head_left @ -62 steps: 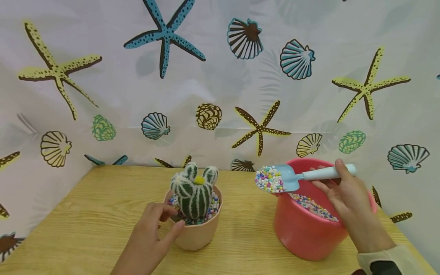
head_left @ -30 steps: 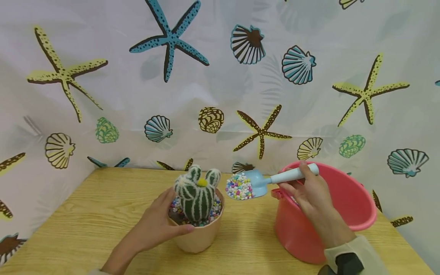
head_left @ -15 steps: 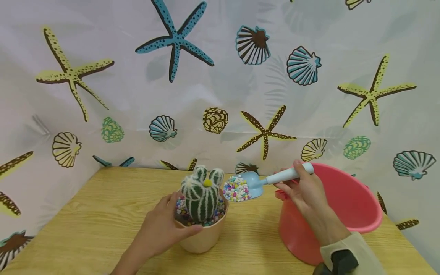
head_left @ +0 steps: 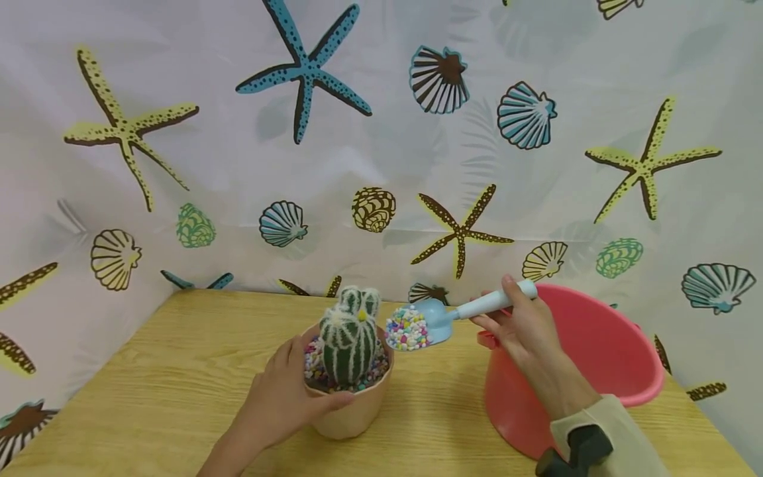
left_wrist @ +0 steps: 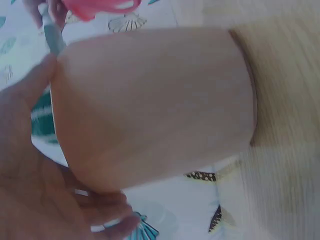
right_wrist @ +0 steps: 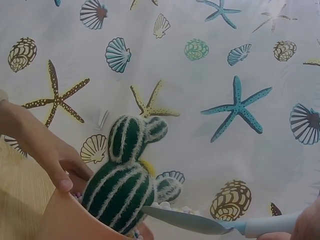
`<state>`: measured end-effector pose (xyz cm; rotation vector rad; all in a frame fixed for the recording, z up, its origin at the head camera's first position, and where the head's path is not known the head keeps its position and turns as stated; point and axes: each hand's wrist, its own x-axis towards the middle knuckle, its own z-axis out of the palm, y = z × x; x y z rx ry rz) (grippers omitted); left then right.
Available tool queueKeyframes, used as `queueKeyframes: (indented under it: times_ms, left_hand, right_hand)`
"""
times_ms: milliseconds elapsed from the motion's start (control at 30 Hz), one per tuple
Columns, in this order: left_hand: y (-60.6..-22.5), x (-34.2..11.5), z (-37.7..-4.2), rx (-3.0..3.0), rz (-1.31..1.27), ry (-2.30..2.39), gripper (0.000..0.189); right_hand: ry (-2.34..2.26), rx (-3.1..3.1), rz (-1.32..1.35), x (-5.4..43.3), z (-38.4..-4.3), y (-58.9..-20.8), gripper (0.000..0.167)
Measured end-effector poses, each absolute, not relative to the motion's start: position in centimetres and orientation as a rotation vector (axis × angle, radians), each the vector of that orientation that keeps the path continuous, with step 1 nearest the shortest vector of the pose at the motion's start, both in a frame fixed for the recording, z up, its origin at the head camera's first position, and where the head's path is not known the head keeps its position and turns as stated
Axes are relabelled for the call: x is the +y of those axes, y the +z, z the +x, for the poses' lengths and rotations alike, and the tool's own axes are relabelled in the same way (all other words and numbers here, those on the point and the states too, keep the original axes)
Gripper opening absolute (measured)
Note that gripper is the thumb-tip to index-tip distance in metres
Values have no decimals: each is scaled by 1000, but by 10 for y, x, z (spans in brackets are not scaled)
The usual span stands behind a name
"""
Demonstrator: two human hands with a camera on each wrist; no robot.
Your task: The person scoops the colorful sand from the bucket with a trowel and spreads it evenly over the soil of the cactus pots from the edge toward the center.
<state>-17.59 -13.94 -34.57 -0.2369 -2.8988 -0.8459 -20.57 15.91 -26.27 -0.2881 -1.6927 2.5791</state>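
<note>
A peach flowerpot [head_left: 353,416] stands on the table, holding a fuzzy green-and-white cactus [head_left: 348,351] with a yellow dot. Colourful pebbles lie around the cactus base, with a dark patch near the left front. My left hand [head_left: 277,401] grips the pot's left side, thumb at the front rim and fingers behind. My right hand [head_left: 533,341] holds a light-blue toy shovel [head_left: 438,319] by its pale handle. Colourful pebbles [head_left: 408,328] fill the blade, which hovers level at the pot's right rim. In the right wrist view, the shovel blade [right_wrist: 190,220] overlaps the cactus; contact is unclear.
A red bucket [head_left: 602,344] stands at the right, tilted, partly behind my right forearm; its contents are hidden. The wooden table [head_left: 179,371] extends left of the pot. A white cloth [head_left: 381,146] printed with starfish and shells hangs behind.
My right hand has carried the loaded shovel left from above the bucket to the pot. My left hand has taken hold of the pot. The cactus has turned slightly, and the bucket has tilted.
</note>
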Motion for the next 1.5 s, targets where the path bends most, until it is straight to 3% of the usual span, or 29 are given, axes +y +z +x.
queueKeyframes:
  times_ms: [200,600,867,1500]
  left_hand:
    - [-345,-151,-183,-2943,-330,-930,110]
    - [-344,-122,-171,-2929,-2,-703,122]
    - [-344,-146,-187,-2916,-307,-975,107]
    - [-346,-130,-185,-2936,-134,-811,117]
  right_hand:
    - [2542,-1736,-286,157,-207,-262,19]
    - [2516,-1762,-194,149,-211,-263,18]
    - [2496,-1790,-185,143,-215,-265,17]
    - [2495,-1762,-155,136,-220,-267,17]
